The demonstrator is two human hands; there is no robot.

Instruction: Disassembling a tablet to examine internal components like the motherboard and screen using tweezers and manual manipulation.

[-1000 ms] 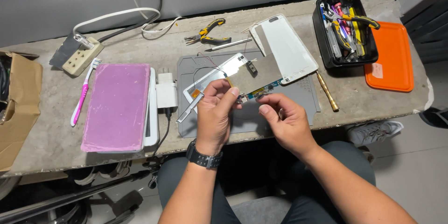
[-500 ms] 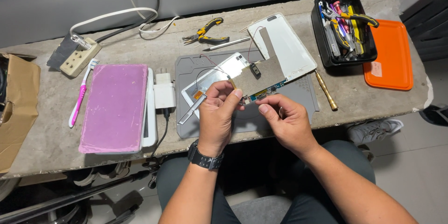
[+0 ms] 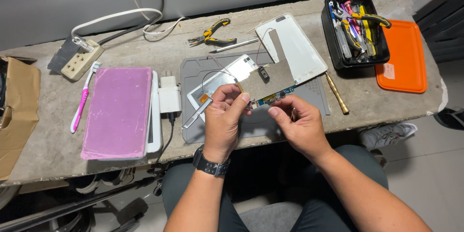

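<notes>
White plastic back cover (image 3: 292,48) already off; our left hand (image 3: 223,118) and right hand (image 3: 297,123) pinch the foil-shielded circuit board (image 3: 266,83), thin wires still attached.

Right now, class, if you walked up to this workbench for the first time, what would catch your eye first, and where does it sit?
At the centre, the left hand and right hand hold a grey circuit board above the grey work mat, where an opened tablet lies. To the left lies a pink tablet case. At the far right a bright orange tray sits beside a black tool box full of tools.
</notes>
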